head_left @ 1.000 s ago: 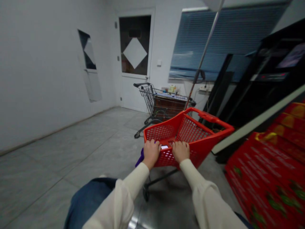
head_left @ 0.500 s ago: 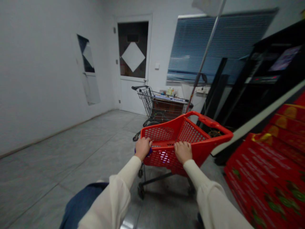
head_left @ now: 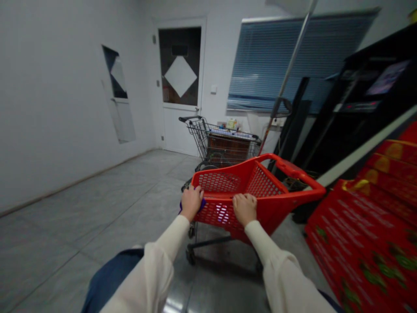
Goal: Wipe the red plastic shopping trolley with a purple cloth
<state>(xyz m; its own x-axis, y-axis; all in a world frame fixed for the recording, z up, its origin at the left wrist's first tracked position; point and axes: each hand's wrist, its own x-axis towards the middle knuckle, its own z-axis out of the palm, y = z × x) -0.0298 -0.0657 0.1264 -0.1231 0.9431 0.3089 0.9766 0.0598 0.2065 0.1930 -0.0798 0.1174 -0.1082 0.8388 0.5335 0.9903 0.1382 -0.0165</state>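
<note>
A red plastic shopping cart (head_left: 276, 208) with perforated sides stands in front of me on dark wheeled legs, its handle pointing right. At its left end my left hand (head_left: 191, 202) is closed over the corner of the rim. Purple cloth (head_left: 202, 205) shows under that palm, pressed against the cart; most of it is hidden. My right hand (head_left: 245, 208) grips the top edge of the near side, its fingers curled over the rim.
Behind stands a black wire shopping cart (head_left: 195, 130) beside a small brown cabinet (head_left: 228, 145) with items on top. Stacked red printed boxes (head_left: 365, 234) rise at the right. A long pole (head_left: 289, 65) leans near the window. A white door (head_left: 180, 126) is at the back.
The red cart's handle end has shifted right in view, towards the stacked boxes. Both hands appear slightly further left, keeping their holds on the rim.
</note>
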